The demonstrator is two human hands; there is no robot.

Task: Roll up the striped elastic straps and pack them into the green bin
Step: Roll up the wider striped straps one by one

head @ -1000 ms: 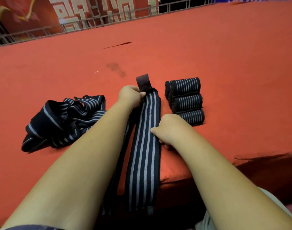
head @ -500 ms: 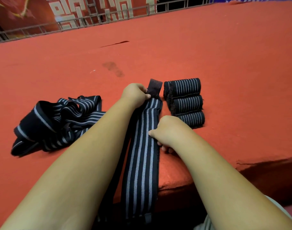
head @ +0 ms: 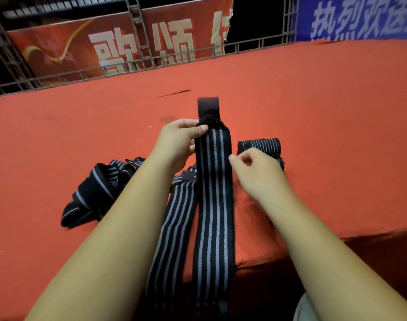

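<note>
Left hand (head: pixel 178 144) pinches striped strap (head: pixel 214 200) near its top, left edge. Right hand (head: pixel 259 173) curled at strap's right edge; grip unclear. Rolled straps (head: pixel 261 144) right of it, loose pile (head: pixel 92 193) left.

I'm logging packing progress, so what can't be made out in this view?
- green bin: outside the head view.
- rolled straps: right hand covers most; count unclear.
- held strap: lower end lost in dark at the bottom edge.
- loose pile: left forearm hides part.
- right hand's grip on held strap: fingers curl underneath, unclear.
</note>
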